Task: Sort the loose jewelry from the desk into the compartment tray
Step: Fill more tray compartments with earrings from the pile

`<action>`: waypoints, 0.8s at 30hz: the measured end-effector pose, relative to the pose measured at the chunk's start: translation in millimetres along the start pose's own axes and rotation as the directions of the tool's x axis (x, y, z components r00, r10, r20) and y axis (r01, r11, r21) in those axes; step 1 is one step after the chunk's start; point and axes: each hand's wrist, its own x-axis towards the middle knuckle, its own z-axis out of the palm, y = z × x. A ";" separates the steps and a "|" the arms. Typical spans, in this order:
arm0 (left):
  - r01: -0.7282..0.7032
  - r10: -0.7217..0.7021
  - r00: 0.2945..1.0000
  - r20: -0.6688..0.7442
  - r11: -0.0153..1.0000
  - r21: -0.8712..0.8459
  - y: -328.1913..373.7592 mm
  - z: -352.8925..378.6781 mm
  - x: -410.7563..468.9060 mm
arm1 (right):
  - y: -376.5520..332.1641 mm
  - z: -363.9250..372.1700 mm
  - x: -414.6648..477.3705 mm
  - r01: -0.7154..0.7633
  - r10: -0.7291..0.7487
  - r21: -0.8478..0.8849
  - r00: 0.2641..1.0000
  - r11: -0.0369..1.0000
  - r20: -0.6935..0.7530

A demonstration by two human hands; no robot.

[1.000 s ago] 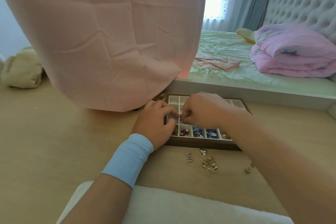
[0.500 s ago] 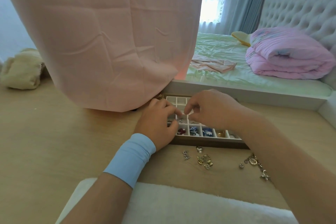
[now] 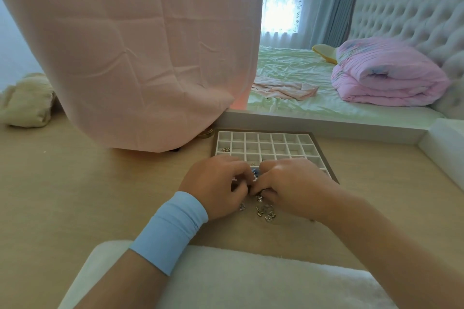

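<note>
The compartment tray (image 3: 316, 143) has a brown frame and white cells and lies on the wooden desk (image 3: 75, 183). One far-left cell holds a small metal piece (image 3: 225, 149). My left hand (image 3: 216, 189), with a blue wristband, and my right hand (image 3: 295, 185) hover over the tray's near edge with curled fingers. Their fingertips meet around a small silver piece (image 3: 255, 179). Several loose jewelry pieces (image 3: 265, 211) lie on the desk just below the hands. The hands hide the tray's front row.
A pink cloth (image 3: 140, 57) hangs down to the desk left of the tray. A white fluffy cushion (image 3: 251, 281) lies at the near edge. A cream bundle (image 3: 25, 103) sits far left. A white ledge (image 3: 326, 123) and bed lie behind.
Both hands have drawn back from the tray's middle rows to its near edge, right above the loose pieces. The view has tilted, showing more of the tray's far cells.
</note>
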 end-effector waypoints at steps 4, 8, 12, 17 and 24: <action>0.039 -0.040 0.999 -0.015 0.997 -0.065 -4.5 5.5 -0.1 | -1.5 -1.9 -0.2 0.011 -0.011 -0.002 1.000 1.000 0.006; 0.021 -0.022 1.000 -0.019 0.997 -0.070 -5.9 6.2 -0.7 | 6.0 -2.6 -0.9 -0.044 0.047 0.092 0.999 0.995 -0.028; 0.027 -0.035 0.997 -0.065 0.993 -0.118 -3.8 7.6 1.2 | 22.1 -4.2 -1.0 -0.101 0.148 0.291 0.978 0.951 -0.146; 0.190 -0.243 0.968 -0.060 0.872 -0.451 6.3 0.8 20.5 | 39.8 -21.2 5.1 -0.072 0.202 0.451 0.948 0.890 -0.247; 0.279 -0.404 0.915 -0.001 0.632 -0.723 13.7 -9.6 67.7 | 63.1 -35.9 21.6 -0.068 0.272 0.541 0.912 0.838 -0.307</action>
